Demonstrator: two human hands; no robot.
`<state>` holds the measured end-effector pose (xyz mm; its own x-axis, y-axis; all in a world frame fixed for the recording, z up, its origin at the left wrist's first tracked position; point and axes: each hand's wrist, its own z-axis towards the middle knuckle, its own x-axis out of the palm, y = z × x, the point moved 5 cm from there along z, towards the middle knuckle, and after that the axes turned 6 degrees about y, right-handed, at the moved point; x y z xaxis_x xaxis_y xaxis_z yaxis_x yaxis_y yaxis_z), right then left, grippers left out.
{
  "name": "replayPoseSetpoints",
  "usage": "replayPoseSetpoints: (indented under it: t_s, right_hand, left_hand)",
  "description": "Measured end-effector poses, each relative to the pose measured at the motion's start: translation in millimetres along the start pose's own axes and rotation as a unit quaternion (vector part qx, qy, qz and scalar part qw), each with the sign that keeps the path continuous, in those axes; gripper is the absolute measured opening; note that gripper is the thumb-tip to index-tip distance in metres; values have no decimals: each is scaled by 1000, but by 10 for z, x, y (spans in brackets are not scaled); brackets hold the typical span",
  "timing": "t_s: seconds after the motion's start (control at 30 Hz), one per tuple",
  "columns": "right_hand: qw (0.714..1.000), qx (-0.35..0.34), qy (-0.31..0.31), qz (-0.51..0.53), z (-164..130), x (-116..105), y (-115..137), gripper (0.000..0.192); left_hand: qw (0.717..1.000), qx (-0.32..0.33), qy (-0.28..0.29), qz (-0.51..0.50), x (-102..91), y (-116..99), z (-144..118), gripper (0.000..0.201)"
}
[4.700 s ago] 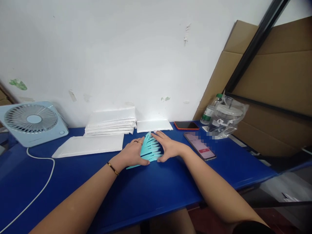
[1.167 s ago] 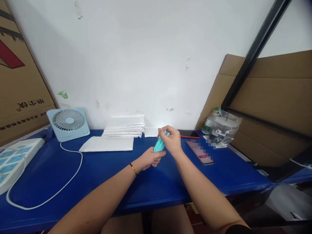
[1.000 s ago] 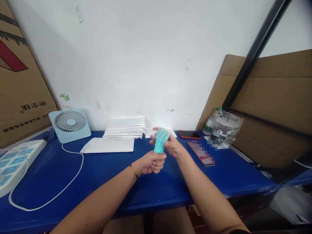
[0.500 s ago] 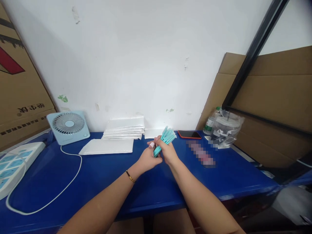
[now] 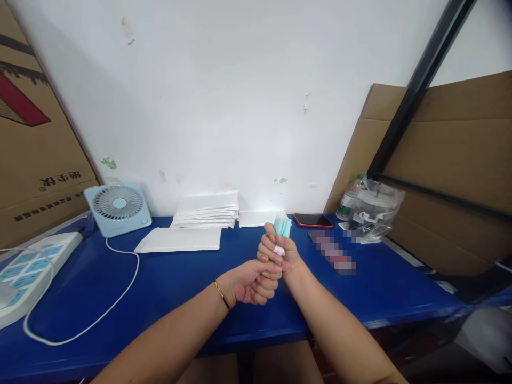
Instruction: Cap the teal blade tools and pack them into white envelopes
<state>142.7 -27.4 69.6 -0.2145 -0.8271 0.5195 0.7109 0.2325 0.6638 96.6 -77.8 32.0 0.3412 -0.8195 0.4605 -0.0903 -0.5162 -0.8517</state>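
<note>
Turquoise bundle (image 5: 282,227), lower end hidden — right hand (image 5: 285,256), fingers clamped on it; left hand (image 5: 258,282), fingers curled together, contents unclear.

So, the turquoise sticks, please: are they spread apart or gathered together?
Gathered together: the visible ends of the turquoise sticks stand close side by side above the right hand, closed around them. Their lower parts are hidden.

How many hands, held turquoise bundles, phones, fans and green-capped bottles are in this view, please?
Hands: 2 (left hand, right hand)
Turquoise bundle: 1
Phones: 2 (red-edged phone, partly pixelated phone)
Fan: 1
Green-capped bottle: 1
Total: 7
</note>
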Motion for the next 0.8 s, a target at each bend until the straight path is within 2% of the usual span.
replayPoseSetpoints:
  t_s: [0.07, 0.1, 0.13, 0.17, 0.2, 0.23, 0.27, 0.3, 0.33, 0.37, 0.4, 0.47, 0.57, 0.63, 0.67, 0.73, 0.8]
  right_hand:
    - [997, -13, -67, 23, -8, -74, 68, 26]
    - [994, -29, -101, 38, -18, -136, 123, 25]
    - [989, -49, -132, 52, -32, -209, 186, 24]
    - [983, -68, -158, 64, -48, -289, 248, 25]
    - [977, -83, -180, 72, -65, -371, 301, 25]
    - [973, -95, -197, 78, -81, -448, 342, 27]
    - [969, -101, -210, 83, -96, -515, 367, 28]
    - [965, -105, -222, 88, -108, -570, 377, 29]
    - [962, -105, -232, 93, -119, -612, 375, 29]
    - [960, -104, -241, 99, -126, -638, 364, 29]
    - [958, -101, -247, 107, -131, -651, 348, 28]
    - [955, -96, -253, 118, -136, -650, 323, 26]
    - [955, -108, -255, 111, -149, -635, 363, 25]
    - [952, -129, -259, 100, -177, -644, 440, 24]
    - [950, -140, -262, 99, -197, -654, 484, 23]
    - [945, -160, -268, 103, -244, -684, 573, 21]
    - [939, -176, -271, 113, -292, -716, 647, 21]
  left_hand:
    - [987, 26, -89, 134, -137, -54, -66, 34]
    - [960, 44, -154, 230, -243, -102, -145, 29]
    - [913, 57, -220, 340, -358, -158, -254, 31]
    - [841, 56, -298, 448, -488, -215, -395, 42]
    - [750, 43, -370, 546, -615, -267, -552, 53]
    - [660, 7, -425, 619, -746, -297, -703, 64]
    - [582, -42, -464, 666, -880, -310, -843, 73]
    - [517, -87, -509, 683, -1010, -325, -987, 76]
    - [477, -122, -537, 685, -1124, -330, -1102, 74]
    - [464, -146, -548, 681, -1216, -327, -1183, 69]
    - [463, -158, -551, 676, -1279, -325, -1235, 60]
    - [474, -165, -549, 668, -1314, -334, -1274, 39]
    - [469, -140, -557, 670, -1128, -447, -1268, 29]
    - [464, -73, -590, 656, -879, -622, -1290, 33]
    - [488, 42, -629, 604, -723, -745, -1346, 31]
    - [503, 286, -684, 444, -468, -930, -1522, 30]
    - [525, 449, -660, 295, -377, -981, -1613, 32]
